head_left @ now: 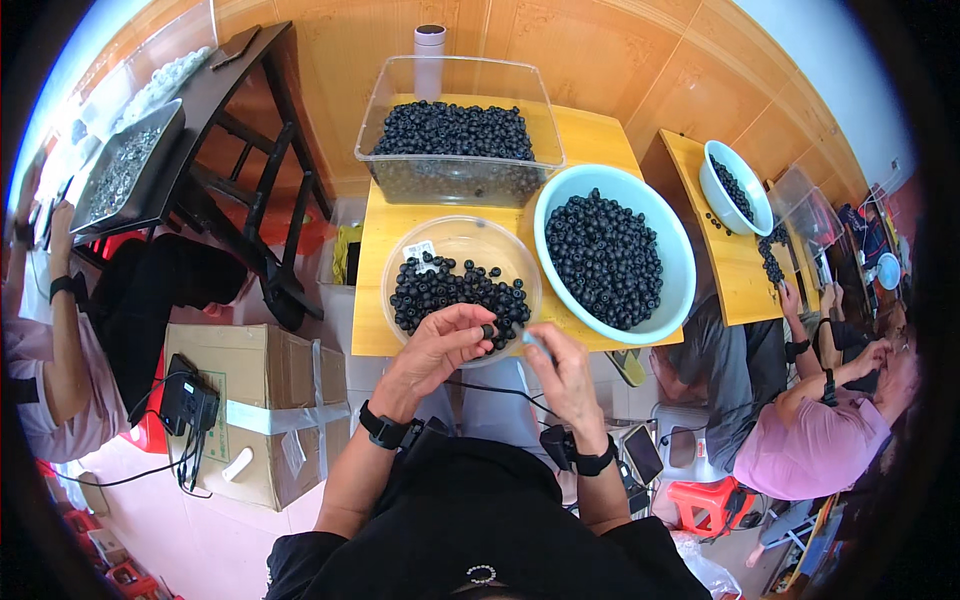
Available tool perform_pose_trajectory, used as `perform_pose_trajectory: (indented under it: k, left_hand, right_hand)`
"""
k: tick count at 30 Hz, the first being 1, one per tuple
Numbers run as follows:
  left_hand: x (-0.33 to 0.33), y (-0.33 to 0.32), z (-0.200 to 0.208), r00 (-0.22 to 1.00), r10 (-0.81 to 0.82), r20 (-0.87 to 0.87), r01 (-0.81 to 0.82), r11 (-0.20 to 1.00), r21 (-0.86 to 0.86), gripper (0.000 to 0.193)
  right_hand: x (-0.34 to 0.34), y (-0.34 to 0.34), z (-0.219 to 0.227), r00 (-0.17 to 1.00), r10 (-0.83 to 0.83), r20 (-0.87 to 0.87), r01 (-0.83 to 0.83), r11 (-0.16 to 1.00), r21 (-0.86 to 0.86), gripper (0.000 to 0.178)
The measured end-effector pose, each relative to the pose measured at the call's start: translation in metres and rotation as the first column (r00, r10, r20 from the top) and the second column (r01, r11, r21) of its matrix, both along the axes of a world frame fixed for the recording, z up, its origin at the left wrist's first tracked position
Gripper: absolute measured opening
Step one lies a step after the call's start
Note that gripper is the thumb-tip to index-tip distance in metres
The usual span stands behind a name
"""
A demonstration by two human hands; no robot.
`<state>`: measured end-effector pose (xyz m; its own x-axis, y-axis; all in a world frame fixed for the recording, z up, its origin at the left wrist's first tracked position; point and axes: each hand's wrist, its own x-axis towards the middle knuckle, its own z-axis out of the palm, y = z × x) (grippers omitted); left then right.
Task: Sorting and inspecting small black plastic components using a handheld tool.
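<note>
My left hand [440, 350] pinches a small black bead-like piece [488, 331] between thumb and fingertips, over the near rim of a round clear tub [400, 243]. Close beside it, my right hand [565, 375] is closed on a slim tool with a light blue end [535, 343]; its exact kind is too small to make out. Inside the tub lies a loose layer of black pieces [450, 290], some showing holes, along with a small white label. To the right stands a light blue basin [683, 285] heaped with similar pieces.
A clear rectangular bin [460, 185] of black pieces stands at the back of the yellow table [600, 140], a pale bottle [429, 65] behind it. A taped cardboard box [225, 390] sits left on the floor. Other people work at tables on both sides. A cable [500, 388] runs below the table edge.
</note>
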<state>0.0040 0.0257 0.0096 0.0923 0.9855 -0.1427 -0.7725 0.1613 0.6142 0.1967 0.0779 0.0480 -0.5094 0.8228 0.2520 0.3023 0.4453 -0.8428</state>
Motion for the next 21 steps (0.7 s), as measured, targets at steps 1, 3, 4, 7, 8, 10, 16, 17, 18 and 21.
perform_pose_trajectory:
  k: [1, 3, 4, 7, 8, 10, 16, 17, 18, 21]
  left_hand:
    - [0.0, 0.0, 0.001, 0.998, -0.016, 0.056, 0.016, 1.0, 0.0, 0.017]
    - [0.001, -0.001, 0.0, 0.996, -0.019, 0.085, 0.018, 1.0, 0.008, 0.017]
    - [0.001, -0.002, -0.001, 0.994, -0.024, 0.111, 0.023, 1.0, 0.015, 0.017]
    - [0.001, -0.003, -0.001, 0.995, -0.02, 0.102, 0.016, 0.999, 0.032, 0.017]
    - [0.001, -0.004, -0.002, 0.995, -0.018, 0.102, 0.014, 0.999, 0.032, 0.017]
    - [0.0, -0.004, -0.004, 0.998, -0.019, 0.061, 0.017, 0.999, 0.032, 0.017]
    - [0.002, -0.003, -0.004, 0.995, -0.012, 0.095, 0.012, 1.0, 0.007, 0.015]
    - [0.002, -0.003, -0.005, 0.995, -0.013, 0.094, 0.012, 1.0, 0.006, 0.015]
    - [0.001, -0.003, -0.005, 0.995, -0.021, 0.102, 0.02, 1.0, 0.008, 0.015]
    - [0.002, -0.003, -0.005, 0.994, -0.033, 0.108, 0.032, 0.999, 0.004, 0.015]
  right_hand:
    - [-0.002, -0.004, 0.003, 0.999, 0.034, 0.036, -0.034, 0.999, 0.022, 0.017]
    - [-0.007, -0.007, 0.004, 0.995, 0.09, 0.051, -0.096, 0.988, 0.123, 0.016]
    - [-0.008, -0.007, 0.004, 0.994, 0.093, 0.052, -0.099, 0.987, 0.125, 0.016]
    - [-0.01, -0.008, 0.008, 0.99, 0.094, 0.105, -0.106, 0.988, 0.115, 0.016]
    - [-0.011, -0.009, 0.008, 0.989, 0.097, 0.116, -0.113, 0.983, 0.142, 0.015]
    - [-0.012, -0.009, 0.011, 0.987, 0.1, 0.127, -0.121, 0.978, 0.168, 0.015]
    - [-0.012, -0.01, 0.012, 0.982, 0.103, 0.16, -0.132, 0.974, 0.183, 0.016]
    - [-0.012, -0.01, 0.013, 0.983, 0.094, 0.155, -0.123, 0.973, 0.194, 0.016]
    - [-0.012, -0.01, 0.013, 0.985, 0.085, 0.15, -0.115, 0.972, 0.206, 0.016]
    - [-0.01, -0.008, 0.011, 0.985, 0.097, 0.142, -0.125, 0.97, 0.21, 0.015]
